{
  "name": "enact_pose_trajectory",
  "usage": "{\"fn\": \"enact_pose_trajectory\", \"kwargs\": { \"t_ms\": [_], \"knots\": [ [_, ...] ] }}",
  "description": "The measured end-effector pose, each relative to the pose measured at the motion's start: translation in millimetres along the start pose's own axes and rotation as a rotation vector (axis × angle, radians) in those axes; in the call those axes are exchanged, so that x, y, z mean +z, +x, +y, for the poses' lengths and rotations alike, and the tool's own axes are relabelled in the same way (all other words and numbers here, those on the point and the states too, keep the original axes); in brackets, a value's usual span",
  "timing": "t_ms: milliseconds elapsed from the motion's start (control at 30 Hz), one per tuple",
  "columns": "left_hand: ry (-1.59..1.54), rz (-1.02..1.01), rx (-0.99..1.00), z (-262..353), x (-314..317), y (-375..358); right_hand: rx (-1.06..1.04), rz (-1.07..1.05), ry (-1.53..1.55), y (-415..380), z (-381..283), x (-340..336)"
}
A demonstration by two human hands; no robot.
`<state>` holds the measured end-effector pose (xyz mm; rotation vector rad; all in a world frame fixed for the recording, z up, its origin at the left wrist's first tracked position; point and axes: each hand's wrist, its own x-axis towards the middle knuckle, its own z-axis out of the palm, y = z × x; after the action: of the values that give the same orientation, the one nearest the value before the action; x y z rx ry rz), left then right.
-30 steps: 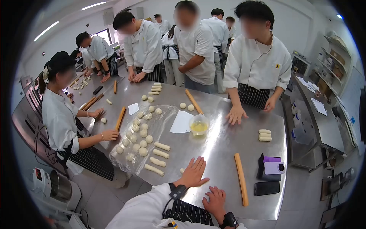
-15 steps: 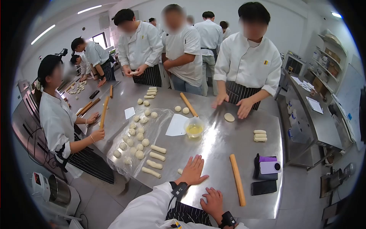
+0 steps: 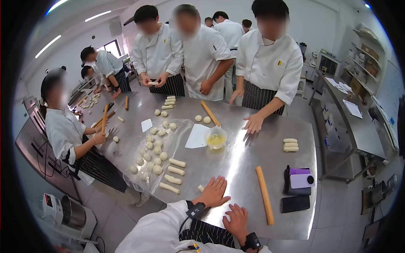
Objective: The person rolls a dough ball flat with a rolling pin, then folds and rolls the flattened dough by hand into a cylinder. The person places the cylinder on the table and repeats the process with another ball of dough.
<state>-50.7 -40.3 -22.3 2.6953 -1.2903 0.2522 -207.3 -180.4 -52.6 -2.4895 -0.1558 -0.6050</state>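
Observation:
My left hand [image 3: 213,192] lies flat on the steel table [image 3: 240,177], fingers stretched out, with nothing gripped. At its left edge a small piece of dough [image 3: 201,188] shows, partly hidden by the hand. Beside it, near the front edge, my right hand [image 3: 237,220] rests with fingers apart and slightly bent, also holding nothing. A wooden rolling pin [image 3: 265,196] lies to the right of my right hand. Left of my left hand are several dough rolls [image 3: 172,179] in a column, next to dough balls [image 3: 157,169] under clear plastic film [image 3: 135,181].
A bowl of yellow liquid [image 3: 216,138] stands mid-table beside a white sheet [image 3: 196,135]. Phones [image 3: 295,204] and stacked dough rolls [image 3: 290,145] lie on the right. Across the table, a co-worker's hand [image 3: 254,123] is on the surface; another co-worker holds a rolling pin [image 3: 104,119].
The co-worker across has drawn one hand back; the flat dough disc there no longer shows. At left, a dough ball has come into sight beside the co-worker's hands. My hands stay in place.

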Motion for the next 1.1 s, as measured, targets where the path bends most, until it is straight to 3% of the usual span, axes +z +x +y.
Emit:
{"fn": "enact_pose_trajectory", "kwargs": {
  "t_ms": [133, 267, 333, 400, 433, 500, 600, 667, 767, 900, 1100],
  "knots": [
    [-0.076, -0.084, 0.078, 23.5, -14.2, -70.4, 0.017, -0.003, 0.01, -2.1, 2.1, 1.9],
    [-0.13, -0.045, 0.113, 26.5, -29.9, -80.6, 0.036, -0.006, 0.008, -1.1, 1.8, 5.2],
    [-0.325, -0.16, 0.161, 4.8, -25.6, -58.1, 0.044, -0.022, 0.014, 3.2, 3.1, 1.8],
    [-0.252, -0.496, 0.036, 3.7, -48.3, -31.1, 0.048, -0.064, 0.028, 1.4, 3.8, -0.1],
    [-0.235, -0.487, 0.148, -7.0, -34.3, -30.6, 0.044, -0.068, 0.024, -1.8, 8.5, 4.8],
    [-0.345, -0.57, 0.077, -5.1, -39.2, -26.8, 0.057, -0.072, 0.02, -0.9, 2.2, -1.0],
    [-0.417, -0.504, 0.148, -2.8, -52.9, -27.6, 0.078, 0.016, 0.1, 0.2, -3.1, -11.4],
    [-0.404, -0.348, 0.163, -3.9, -55.8, -38.4, 0.089, 0.019, 0.112, -6.8, -2.8, -14.4],
    [-0.393, -0.4, 0.057, -10.0, -55.6, -43.3, 0.091, 0.04, 0.113, -8.0, -2.2, -11.9],
    [-0.373, -0.42, 0.058, -8.7, -55.7, -41.5, 0.107, 0.019, 0.125, -8.0, -3.0, -14.7],
    [-0.31, -0.479, 0.198, -19.9, -63.9, -33.8, 0.101, 0.015, 0.122, -7.3, 0.8, -12.0]
  ]
}}
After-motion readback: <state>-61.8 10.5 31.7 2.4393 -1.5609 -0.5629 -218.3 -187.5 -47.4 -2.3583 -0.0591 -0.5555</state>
